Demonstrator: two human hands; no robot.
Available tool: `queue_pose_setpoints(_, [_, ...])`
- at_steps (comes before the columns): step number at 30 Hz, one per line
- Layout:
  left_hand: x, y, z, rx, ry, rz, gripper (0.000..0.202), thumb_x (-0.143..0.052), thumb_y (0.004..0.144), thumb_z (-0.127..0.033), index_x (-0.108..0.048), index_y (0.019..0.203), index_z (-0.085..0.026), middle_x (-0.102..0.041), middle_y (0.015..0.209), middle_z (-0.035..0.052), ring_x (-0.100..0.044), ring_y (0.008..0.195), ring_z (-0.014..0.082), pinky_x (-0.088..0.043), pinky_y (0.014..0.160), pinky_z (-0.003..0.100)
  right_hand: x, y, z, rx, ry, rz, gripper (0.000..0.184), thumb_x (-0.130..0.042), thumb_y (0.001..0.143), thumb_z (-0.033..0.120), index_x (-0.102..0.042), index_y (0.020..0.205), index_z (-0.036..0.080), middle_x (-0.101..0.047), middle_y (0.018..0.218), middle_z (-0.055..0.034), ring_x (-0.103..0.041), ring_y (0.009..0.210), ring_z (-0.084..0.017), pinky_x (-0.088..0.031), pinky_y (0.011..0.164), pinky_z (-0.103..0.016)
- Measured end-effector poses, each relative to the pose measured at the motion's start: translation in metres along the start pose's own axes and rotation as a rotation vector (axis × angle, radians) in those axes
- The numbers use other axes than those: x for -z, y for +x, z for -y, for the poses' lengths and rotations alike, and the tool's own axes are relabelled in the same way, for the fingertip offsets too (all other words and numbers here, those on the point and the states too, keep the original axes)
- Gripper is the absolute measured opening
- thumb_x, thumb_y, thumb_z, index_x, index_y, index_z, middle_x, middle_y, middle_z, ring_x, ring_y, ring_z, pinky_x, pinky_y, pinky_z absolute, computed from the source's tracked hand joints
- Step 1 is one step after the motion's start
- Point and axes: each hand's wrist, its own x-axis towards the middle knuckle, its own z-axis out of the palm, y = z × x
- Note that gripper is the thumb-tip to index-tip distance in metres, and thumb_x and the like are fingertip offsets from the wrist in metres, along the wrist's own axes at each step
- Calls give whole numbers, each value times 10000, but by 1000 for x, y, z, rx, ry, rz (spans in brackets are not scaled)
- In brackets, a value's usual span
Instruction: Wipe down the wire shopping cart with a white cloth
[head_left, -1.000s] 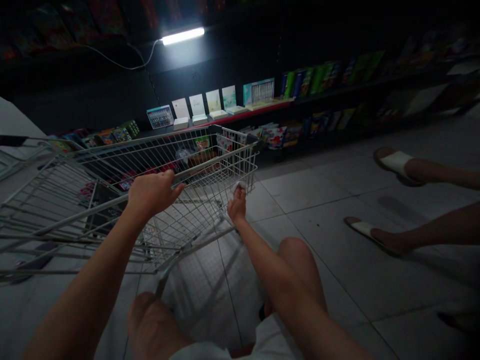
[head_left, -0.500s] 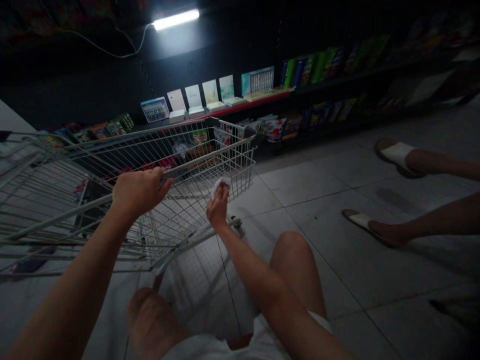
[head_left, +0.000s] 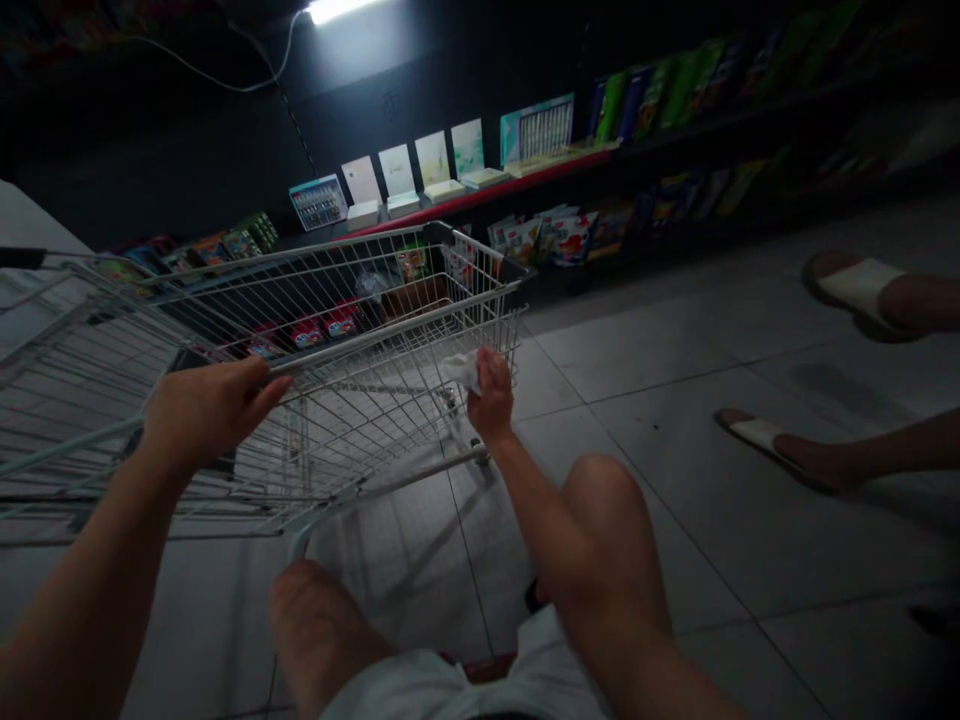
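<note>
A wire shopping cart (head_left: 360,300) stands in front of me on the tiled floor. My left hand (head_left: 202,410) is closed round the cart's top rail on the near side. My right hand (head_left: 489,395) is pinched on a small white cloth (head_left: 462,368) and presses it against the wire side of the cart near its front corner. My bare knees show below, one on each side of the cart's lower frame.
Dark shelves (head_left: 525,180) with coloured packets, boxes and cards run along the wall behind the cart. Another person's legs in white slippers (head_left: 855,285) stand on the floor at the right. A second cart's wires (head_left: 45,400) lie at the left.
My left hand slid left along the top rail. My right hand with the cloth shifted along the cart's wire side, first left, then back right and slightly up. The view tilted.
</note>
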Motion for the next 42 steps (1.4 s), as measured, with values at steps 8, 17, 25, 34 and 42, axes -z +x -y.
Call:
queue_pose_setpoints(8, [-9,-3,22,9,-93,28,411,-316,953,-580,-538,893,-240,-668,814,23,-615,762,197,-278,575,256,36,10,-30,-248,-68,-227,743,-393,783,141,-313,1522,138,-363,1447,-180,-348,1409,-278,-349,1172,-501])
queue_pose_setpoints(17, [33,66,-92,-325,-173,-60,512,-275,981,-586,-604,1063,-202,-721,1068,89,-677,951,239,-392,666,294,-17,-66,66,-24,-64,234,817,-471,790,105,-226,1568,163,-309,1548,-149,-302,1446,-306,-373,1166,-498])
queue_pose_setpoints(25, [19,71,-119,-284,-232,-159,477,-227,1013,-461,-590,1091,-162,-729,980,134,-698,874,281,-443,657,334,-4,-83,10,238,-115,497,604,-512,808,26,-611,1338,296,-536,1417,-58,-553,1167,-220,-493,1021,-385])
queue_pose_setpoints(34, [14,66,-117,-253,-241,-139,464,-240,1013,-449,-600,1096,-169,-731,986,134,-691,853,280,-424,662,351,17,-117,-45,-160,-93,202,692,-485,749,69,-477,1432,178,-440,1445,-139,-423,1335,-251,-430,1121,-453])
queue_pose_setpoints(42, [10,70,-122,-253,-276,-207,459,-264,1009,-438,-618,1096,-160,-732,977,144,-692,828,281,-421,658,353,-37,-96,16,-579,159,25,780,-416,802,172,-191,1546,108,-267,1512,-208,-275,1451,-286,-279,1209,-514])
